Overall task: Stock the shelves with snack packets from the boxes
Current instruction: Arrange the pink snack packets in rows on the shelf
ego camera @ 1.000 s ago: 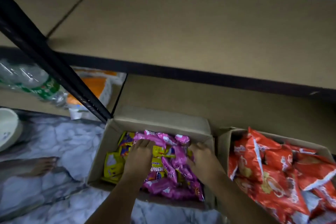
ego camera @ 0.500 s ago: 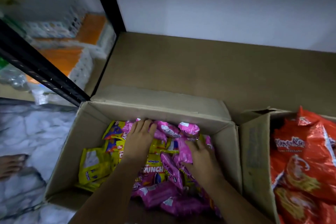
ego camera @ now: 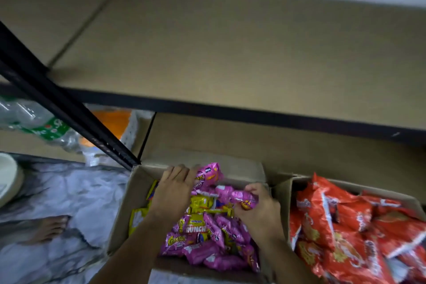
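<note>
An open cardboard box on the floor holds several pink and yellow snack packets. My left hand lies over the pile with its fingers around a raised pink packet at the box's far side. My right hand grips another pink packet near the box's right wall. A second box to the right is full of red snack packets. Two bare brown shelf boards, the upper shelf and the lower shelf, stand behind the boxes.
A black shelf post slants across the left. Behind it lie plastic bottles and an orange and white pack. A white bowl sits at the far left. A bare foot stands on the marble floor.
The camera has tilted up, showing the upper shelf again. My left hand has lifted a pink packet at the box's far side, and my right hand has closed around another pink packet.
</note>
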The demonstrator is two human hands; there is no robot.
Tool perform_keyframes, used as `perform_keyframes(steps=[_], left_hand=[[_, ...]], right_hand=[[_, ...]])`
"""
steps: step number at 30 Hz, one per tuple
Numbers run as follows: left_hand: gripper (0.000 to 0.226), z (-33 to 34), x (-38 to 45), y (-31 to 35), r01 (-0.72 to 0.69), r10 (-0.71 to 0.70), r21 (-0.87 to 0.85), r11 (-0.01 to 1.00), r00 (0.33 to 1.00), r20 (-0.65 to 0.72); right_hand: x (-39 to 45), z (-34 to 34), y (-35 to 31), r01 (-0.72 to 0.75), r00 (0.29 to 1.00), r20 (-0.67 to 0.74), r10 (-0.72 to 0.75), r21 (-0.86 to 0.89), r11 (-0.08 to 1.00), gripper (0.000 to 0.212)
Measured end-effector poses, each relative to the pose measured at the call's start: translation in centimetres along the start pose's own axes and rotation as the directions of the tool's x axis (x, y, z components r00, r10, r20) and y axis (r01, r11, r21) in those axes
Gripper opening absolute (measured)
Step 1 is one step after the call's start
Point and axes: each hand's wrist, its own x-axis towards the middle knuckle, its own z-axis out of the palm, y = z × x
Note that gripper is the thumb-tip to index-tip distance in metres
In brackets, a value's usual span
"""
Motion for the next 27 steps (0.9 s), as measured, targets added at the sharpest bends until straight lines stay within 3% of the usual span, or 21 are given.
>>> perform_keyframes(steps=[4, 8, 12, 14, 21, 24, 27], left_hand=[[0.079, -10.8, -0.4, 1.9, -0.054, 0.053, -0.119, 0.991, 0.999, -0.009], [0.047, -22.2, -0.7, 3.7, -0.079, 0.045, -0.258, 0.963, 0.99, -0.136], [0.059, -32.5, -0.6, 4.7, -0.113, 0.059, -0.357, 0.927, 0.986, -0.158], [0.066, -36.8, -0.4, 5.0, -0.154, 0.09, -0.35, 0.924, 0.977, -0.192], [0.056, -50.2, 1.2, 5.9, -0.272, 0.148, -0.266, 0.925, 0.901, -0.408], [0.055, -55.2, 2.1, 6.0, -0.339, 0.204, -0.209, 0.917, 0.85, -0.486], [0.058, -59.4, 3.3, 6.1, -0.361, 0.212, -0.18, 0.915, 0.81, -0.547]], right_hand=[[-2.5, -6.5, -6.0, -0.061, 0.995, -0.064, 0.07, 0.143, 0.988, 0.049], [-5.1, -13.3, -11.9, -0.051, 0.989, -0.126, 0.083, 0.234, 0.971, 0.045], [-7.8, -20.1, -18.2, 0.024, 0.988, -0.153, 0.018, 0.27, 0.963, 0.037], [-9.2, -23.1, -21.3, 0.071, 0.983, -0.182, -0.019, 0.286, 0.956, 0.037], [-13.7, -32.9, -30.8, 0.305, 0.924, -0.314, -0.217, 0.266, 0.914, 0.038], [-14.7, -36.6, -34.2, 0.359, 0.9, -0.346, -0.267, 0.237, 0.903, 0.052], [-15.2, -40.0, -37.2, 0.459, 0.824, -0.451, -0.344, 0.174, 0.871, 0.06]])
